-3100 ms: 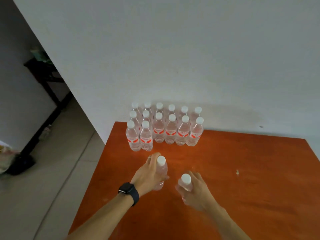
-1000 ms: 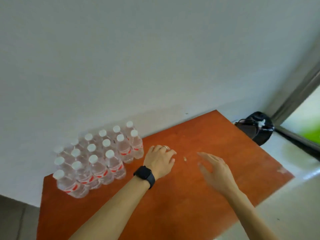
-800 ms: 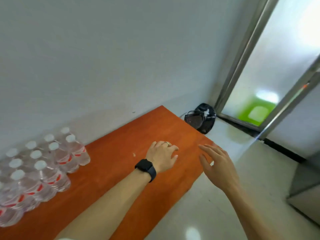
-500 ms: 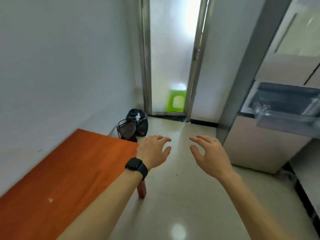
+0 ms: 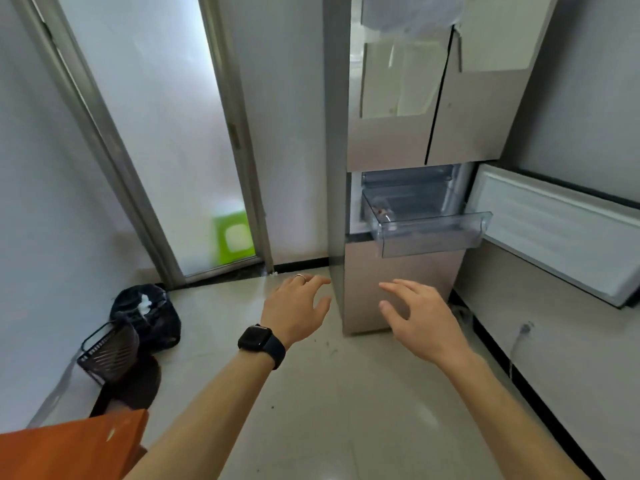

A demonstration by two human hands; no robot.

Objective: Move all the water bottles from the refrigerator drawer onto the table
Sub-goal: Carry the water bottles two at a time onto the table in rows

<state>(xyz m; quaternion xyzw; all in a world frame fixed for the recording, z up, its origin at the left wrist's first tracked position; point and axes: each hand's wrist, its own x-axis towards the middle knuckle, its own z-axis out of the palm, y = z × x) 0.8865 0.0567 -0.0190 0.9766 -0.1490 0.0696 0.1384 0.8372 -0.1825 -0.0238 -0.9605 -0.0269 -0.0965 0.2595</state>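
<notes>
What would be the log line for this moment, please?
left hand: open, empty | right hand: open, empty | drawer: pulled out | bottles: none in view | table: corner only

Single view only: head-worn wide-angle camera, standing height, aimed forward and down. It faces the refrigerator [image 5: 398, 133], whose clear drawer [image 5: 429, 230] stands pulled out right of centre. Floor [image 5: 346, 393] fills the lower frame; a table [image 5: 69, 452] corner shows near, bottom left. Straight edges bow toward the frame borders.
</notes>
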